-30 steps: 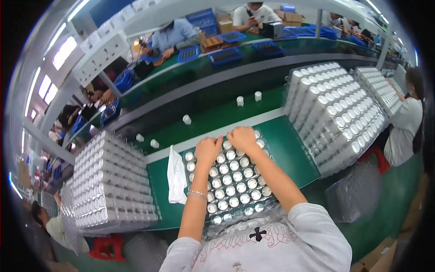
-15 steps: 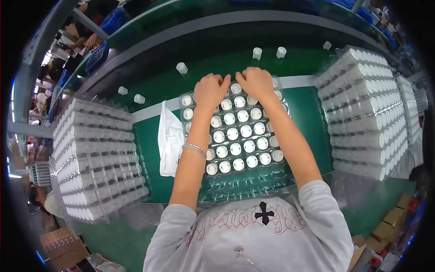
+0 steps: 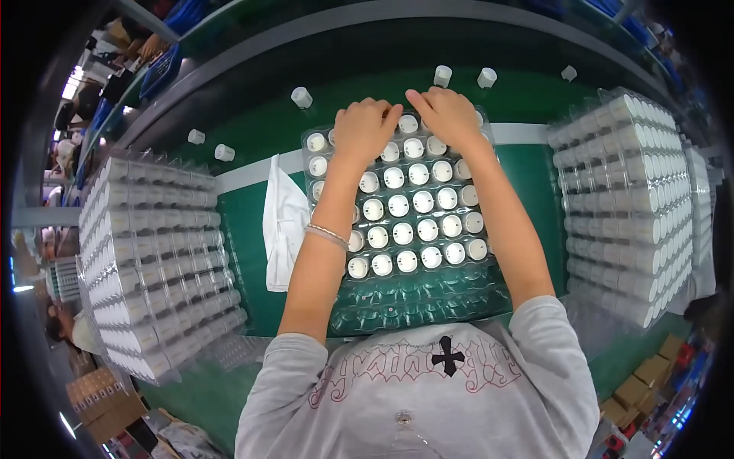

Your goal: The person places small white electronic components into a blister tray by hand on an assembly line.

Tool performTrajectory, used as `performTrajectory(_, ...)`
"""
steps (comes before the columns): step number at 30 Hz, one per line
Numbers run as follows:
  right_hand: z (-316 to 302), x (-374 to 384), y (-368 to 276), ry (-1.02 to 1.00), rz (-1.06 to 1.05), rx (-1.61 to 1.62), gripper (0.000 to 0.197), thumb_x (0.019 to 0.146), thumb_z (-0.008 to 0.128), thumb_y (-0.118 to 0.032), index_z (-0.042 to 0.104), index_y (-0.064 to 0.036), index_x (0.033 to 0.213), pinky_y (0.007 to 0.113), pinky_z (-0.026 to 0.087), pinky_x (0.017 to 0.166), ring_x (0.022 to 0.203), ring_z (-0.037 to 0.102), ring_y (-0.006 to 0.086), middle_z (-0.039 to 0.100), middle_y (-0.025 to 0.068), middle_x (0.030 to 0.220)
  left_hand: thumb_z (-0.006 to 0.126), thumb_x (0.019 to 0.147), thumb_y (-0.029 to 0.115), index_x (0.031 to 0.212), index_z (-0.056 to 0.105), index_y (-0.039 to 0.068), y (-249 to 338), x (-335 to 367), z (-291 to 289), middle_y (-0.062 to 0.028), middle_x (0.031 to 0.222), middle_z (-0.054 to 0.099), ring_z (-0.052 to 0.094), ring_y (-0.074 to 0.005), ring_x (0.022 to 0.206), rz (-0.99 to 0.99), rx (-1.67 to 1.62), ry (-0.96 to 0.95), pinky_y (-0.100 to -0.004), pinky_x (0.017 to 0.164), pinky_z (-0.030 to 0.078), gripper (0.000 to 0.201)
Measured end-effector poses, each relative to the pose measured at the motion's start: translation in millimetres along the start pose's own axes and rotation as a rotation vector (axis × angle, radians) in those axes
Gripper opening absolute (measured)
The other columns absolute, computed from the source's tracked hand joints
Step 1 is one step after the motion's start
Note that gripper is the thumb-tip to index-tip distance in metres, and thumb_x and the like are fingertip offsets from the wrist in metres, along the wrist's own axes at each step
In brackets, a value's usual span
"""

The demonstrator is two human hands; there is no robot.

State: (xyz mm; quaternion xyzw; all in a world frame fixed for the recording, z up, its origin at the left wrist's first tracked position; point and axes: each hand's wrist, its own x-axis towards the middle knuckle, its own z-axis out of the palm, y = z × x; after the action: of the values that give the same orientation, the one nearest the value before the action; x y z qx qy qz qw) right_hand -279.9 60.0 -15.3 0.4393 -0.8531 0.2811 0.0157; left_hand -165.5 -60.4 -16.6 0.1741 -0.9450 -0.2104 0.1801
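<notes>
On the green work surface in front of me lies a clear plastic tray (image 3: 428, 294), its cups mostly filled with short white cylinders (image 3: 397, 205) with round faces up. The nearest rows of cups hold no cylinders. Over the tray's far left part is my left hand (image 3: 365, 128), fingers curled down and thumb pointing inward. My right hand (image 3: 449, 116) is bent the same way a little to the right, its thumb towards the left one. Both sets of fingertips are hidden behind the hands, so whatever they grip does not show. A white cloth (image 3: 281, 229) lies left of the tray.
Tall stacks of filled trays stand at the left (image 3: 153, 260) and right (image 3: 627, 206). Beyond the tray, several loose white cylinders stand or lie on the dark green strip, one (image 3: 302, 97) near my left hand. Cardboard boxes (image 3: 650, 371) sit on the floor at lower right.
The whole view has shifted slightly, so the tray and stacks sit a bit differently in the picture. Both hands have moved a little farther away along the tray, still curled.
</notes>
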Motion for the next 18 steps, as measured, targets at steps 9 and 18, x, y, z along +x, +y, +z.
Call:
performTrajectory(9, -9.3, -2.4, -5.1, -0.021, -0.008, 0.130, 0.033, 0.082, 0.056, -0.029, 0.059, -0.0063, 0.105, 0.035, 0.044, 0.063, 0.069, 0.059, 0.0255, 0.061, 0.0083, 0.072, 0.048, 0.084, 0.041, 0.101, 0.064, 0.011, 1.1, -3.2, 4.3, -0.0091, 0.083, 0.064, 0.058, -0.0269, 0.087, 0.056, 0.019, 0.067, -0.0399, 0.079, 0.038, 0.038)
performTrajectory(18, -6.8, -3.4, -6.6, -0.073, -0.100, -0.010, 0.032, 0.085, 0.049, -0.031, 0.063, -0.0042, 0.073, 0.041, 0.040, 0.068, 0.078, 0.057, 0.0298, 0.061, 0.0100, 0.078, 0.051, 0.081, 0.041, 0.070, 0.065, 0.009, 0.1, -7.0, 4.2, -0.0100, 0.073, 0.064, 0.060, -0.0261, 0.074, 0.043, 0.086, 0.045, -0.0407, 0.071, 0.037, 0.037)
